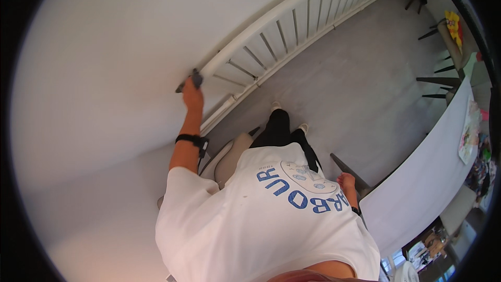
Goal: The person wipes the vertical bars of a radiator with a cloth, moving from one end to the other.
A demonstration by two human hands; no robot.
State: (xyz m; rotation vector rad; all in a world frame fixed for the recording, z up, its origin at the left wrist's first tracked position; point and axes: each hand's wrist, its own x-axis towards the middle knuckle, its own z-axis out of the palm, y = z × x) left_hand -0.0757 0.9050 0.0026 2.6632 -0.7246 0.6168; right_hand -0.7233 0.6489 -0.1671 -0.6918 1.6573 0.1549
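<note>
My left hand (193, 93) is shut on a dark grey cloth (197, 79), held against the white wall (117, 55) at the near end of a white radiator (270, 35). A black band with a small device sits on that forearm. My right hand (346, 181) hangs low beside the corner of a white-topped table (407, 188), its fingers curled, with nothing visible in it. A dark band is on that wrist.
A beige chair (235, 156) stands close by my legs at the wall. A pipe (282, 64) runs below the radiator. More chairs (450, 39), one bearing a yellow packet (453, 27), stand at the far right. Grey floor (352, 86) lies between radiator and table.
</note>
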